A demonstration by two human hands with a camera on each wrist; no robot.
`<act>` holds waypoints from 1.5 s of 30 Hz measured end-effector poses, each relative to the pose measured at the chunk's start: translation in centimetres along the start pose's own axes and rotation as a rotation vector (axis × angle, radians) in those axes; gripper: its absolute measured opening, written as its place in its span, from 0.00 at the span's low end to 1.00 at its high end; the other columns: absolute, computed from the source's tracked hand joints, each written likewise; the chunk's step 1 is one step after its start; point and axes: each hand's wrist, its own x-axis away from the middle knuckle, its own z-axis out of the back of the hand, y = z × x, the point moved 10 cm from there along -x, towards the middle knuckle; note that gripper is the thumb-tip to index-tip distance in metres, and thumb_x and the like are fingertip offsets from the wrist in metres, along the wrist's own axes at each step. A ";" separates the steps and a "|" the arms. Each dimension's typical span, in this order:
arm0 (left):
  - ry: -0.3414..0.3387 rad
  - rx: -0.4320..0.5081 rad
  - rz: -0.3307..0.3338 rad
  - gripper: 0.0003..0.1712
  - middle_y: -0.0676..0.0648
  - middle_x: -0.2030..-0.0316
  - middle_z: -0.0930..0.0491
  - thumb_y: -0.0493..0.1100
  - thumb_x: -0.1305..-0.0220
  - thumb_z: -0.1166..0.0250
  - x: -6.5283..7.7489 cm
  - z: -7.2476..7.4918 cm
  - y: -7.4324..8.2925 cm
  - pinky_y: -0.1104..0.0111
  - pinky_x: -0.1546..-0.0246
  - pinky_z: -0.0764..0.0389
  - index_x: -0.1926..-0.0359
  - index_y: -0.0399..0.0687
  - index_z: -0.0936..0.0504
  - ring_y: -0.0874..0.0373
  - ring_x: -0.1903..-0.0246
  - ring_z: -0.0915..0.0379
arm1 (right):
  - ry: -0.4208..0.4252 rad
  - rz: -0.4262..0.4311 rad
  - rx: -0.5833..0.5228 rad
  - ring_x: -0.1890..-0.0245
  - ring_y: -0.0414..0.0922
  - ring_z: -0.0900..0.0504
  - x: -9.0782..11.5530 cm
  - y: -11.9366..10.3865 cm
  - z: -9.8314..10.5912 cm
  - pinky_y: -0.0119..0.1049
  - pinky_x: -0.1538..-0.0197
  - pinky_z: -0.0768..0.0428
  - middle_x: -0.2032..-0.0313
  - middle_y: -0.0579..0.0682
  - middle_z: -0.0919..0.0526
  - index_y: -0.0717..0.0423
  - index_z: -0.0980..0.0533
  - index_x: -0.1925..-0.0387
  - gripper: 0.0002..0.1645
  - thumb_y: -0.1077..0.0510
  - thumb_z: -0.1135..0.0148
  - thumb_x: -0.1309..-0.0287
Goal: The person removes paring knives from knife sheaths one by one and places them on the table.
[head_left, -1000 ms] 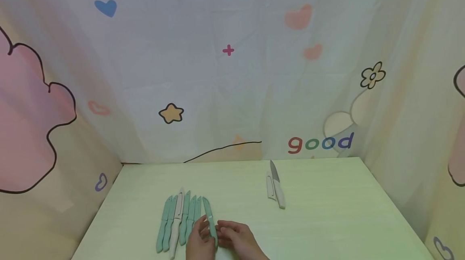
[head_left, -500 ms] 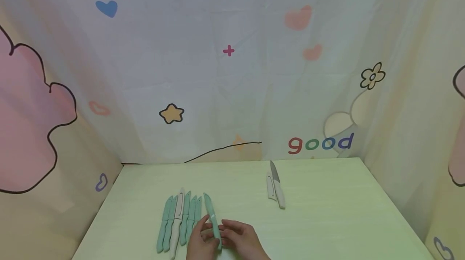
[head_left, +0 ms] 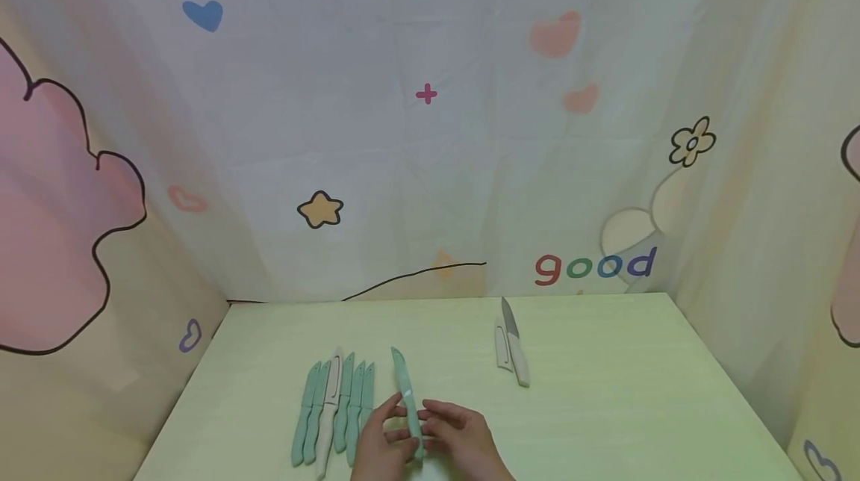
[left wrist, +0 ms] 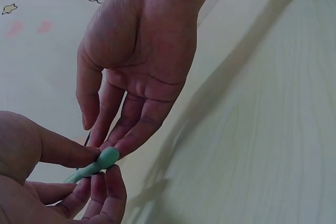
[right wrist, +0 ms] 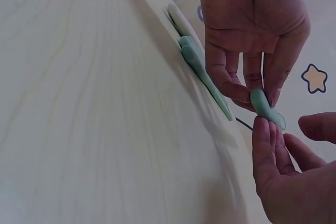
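Note:
A green sheathed knife points away from the body, a small white band at the joint of sheath and handle. My left hand pinches its handle between thumb and fingers. From the other side, the fingertips of my right hand touch the handle, and in the right wrist view that hand's thumb stands apart. The handle's rounded end shows between both hands in the left wrist view. Left of the hands, several green sheathed knives lie side by side, with one white sheathed knife among them.
Toward the back right of the table lies a white-handled knife with its grey blade bare. Its white sheath is right beside it. A printed curtain rises behind the table and along both sides.
Both hands have moved slightly right with the green knife, away from the row of knives. The grip looks the same, and the other knives stay in place.

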 end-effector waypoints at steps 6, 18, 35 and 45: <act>-0.023 0.016 -0.012 0.45 0.35 0.45 0.33 0.22 0.51 0.35 0.2 -0.7 0.8 0.60 0.67 0.14 0.31 0.38 0.39 0.52 0.59 0.25 | 0.005 0.000 -0.015 0.56 0.52 0.20 0.4 -0.7 0.4 0.41 0.53 0.15 0.51 0.62 0.19 0.74 0.32 0.41 0.24 0.64 0.43 0.35; -0.042 0.028 -0.046 0.44 0.37 0.45 0.33 0.22 0.50 0.35 0.3 -1.7 1.7 0.60 0.69 0.14 0.31 0.40 0.39 0.52 0.59 0.24 | 0.043 -0.028 -0.019 0.57 0.50 0.20 0.3 -0.5 1.6 0.41 0.54 0.15 0.51 0.60 0.18 0.72 0.31 0.40 0.25 0.64 0.41 0.36; -0.129 0.092 -0.076 0.44 0.38 0.45 0.33 0.21 0.49 0.35 0.6 -3.8 2.3 0.60 0.71 0.13 0.31 0.46 0.36 0.53 0.61 0.23 | 0.089 -0.010 0.059 0.59 0.50 0.18 0.5 -1.2 3.4 0.38 0.59 0.13 0.58 0.54 0.16 0.67 0.26 0.43 0.23 0.59 0.38 0.37; -0.184 0.089 -0.070 0.45 0.41 0.52 0.29 0.21 0.50 0.34 0.0 -5.2 2.3 0.60 0.73 0.13 0.32 0.49 0.34 0.54 0.63 0.21 | 0.109 0.008 0.111 0.61 0.50 0.18 0.6 -2.0 4.6 0.39 0.60 0.13 0.61 0.54 0.17 0.66 0.24 0.46 0.21 0.58 0.38 0.37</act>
